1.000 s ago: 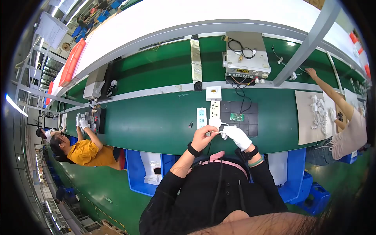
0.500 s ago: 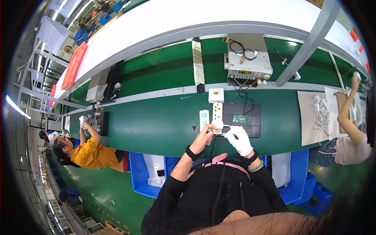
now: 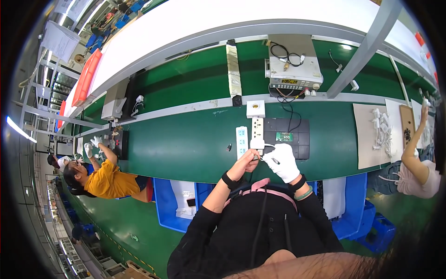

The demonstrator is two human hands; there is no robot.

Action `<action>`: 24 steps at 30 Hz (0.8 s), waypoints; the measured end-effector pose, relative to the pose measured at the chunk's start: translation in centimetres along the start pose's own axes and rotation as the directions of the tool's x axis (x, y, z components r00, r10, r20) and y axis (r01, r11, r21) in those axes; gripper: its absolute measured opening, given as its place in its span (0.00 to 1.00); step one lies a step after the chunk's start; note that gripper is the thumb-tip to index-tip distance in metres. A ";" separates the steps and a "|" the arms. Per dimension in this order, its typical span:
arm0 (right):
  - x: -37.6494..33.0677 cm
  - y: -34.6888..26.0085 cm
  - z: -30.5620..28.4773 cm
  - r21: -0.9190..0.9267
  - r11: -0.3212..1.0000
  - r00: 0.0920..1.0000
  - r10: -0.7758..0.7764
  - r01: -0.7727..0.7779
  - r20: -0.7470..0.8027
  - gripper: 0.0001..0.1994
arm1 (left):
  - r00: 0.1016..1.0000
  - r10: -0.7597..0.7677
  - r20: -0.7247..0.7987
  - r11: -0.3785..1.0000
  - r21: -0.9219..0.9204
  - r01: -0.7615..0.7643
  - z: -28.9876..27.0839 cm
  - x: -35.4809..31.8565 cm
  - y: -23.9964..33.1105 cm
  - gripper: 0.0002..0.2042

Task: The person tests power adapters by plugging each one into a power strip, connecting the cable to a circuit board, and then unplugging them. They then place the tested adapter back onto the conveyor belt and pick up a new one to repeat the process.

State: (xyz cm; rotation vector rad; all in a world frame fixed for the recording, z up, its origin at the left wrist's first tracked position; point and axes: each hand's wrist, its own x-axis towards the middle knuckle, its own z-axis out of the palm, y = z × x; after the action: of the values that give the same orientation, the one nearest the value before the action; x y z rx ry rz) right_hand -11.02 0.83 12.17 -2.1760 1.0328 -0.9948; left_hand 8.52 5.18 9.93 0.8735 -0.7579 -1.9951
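Over the green desk (image 3: pixel 195 144), near a black panel (image 3: pixel 302 135), the gloved right hand (image 3: pixel 283 163) curls nearly closed and the bare left hand (image 3: pixel 244 165) pinches, beside a white power strip (image 3: pixel 257 128), both gripping a thin white cable (image 3: pixel 261 158).

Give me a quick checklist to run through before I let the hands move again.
1. Both hands gloved: not ok. The right hand wears a white glove; the left hand is bare.
2. Left fingertips closed on the small piece: ok, though its kind is too small to tell.
3. White adapter fully seated in the white power strip: cannot tell. It sits at the strip's near end, but the contact is hidden.
4. Green circuit board on the black mat, apart from both hands: ok.
5. Bench instrument display lit: ok.
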 end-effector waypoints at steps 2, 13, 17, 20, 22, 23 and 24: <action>0.2 -0.2 -0.1 -0.016 0.999 1.000 -0.029 0.029 0.007 0.02 | 1.000 -0.019 -0.005 0.999 0.044 0.019 0.0 0.1 0.0 0.11; 0.4 -0.2 0.1 0.090 0.993 0.997 -0.079 0.078 0.011 0.05 | 0.999 0.027 0.022 0.968 0.249 -0.032 0.1 -0.1 0.1 0.08; 0.2 -0.1 0.4 0.047 0.992 0.993 -0.113 0.114 -0.018 0.06 | 1.000 0.004 0.030 0.966 0.258 -0.012 0.3 0.0 0.3 0.08; 0.2 0.1 0.3 0.026 0.995 0.994 -0.100 0.099 0.045 0.06 | 1.000 -0.018 0.024 0.966 0.260 0.012 0.3 -0.2 0.4 0.08; 0.2 0.2 0.2 0.016 0.996 0.993 -0.090 0.089 0.076 0.06 | 1.000 -0.004 0.029 0.941 0.338 -0.006 0.4 -0.1 0.5 0.08; 0.1 0.3 0.2 0.017 0.997 0.992 -0.080 0.079 0.095 0.06 | 1.000 0.004 0.031 0.926 0.377 -0.015 0.3 0.0 0.6 0.08; 0.0 0.5 0.2 0.018 0.997 0.991 -0.071 0.069 0.115 0.06 | 1.000 0.002 0.031 0.927 0.376 -0.013 0.3 0.0 0.6 0.08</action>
State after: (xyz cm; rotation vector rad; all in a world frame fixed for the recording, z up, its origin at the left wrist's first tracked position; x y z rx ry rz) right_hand -11.02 0.57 11.72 -2.2435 0.8991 -0.8921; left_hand 8.54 4.93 10.56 1.0576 -1.1865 -1.8882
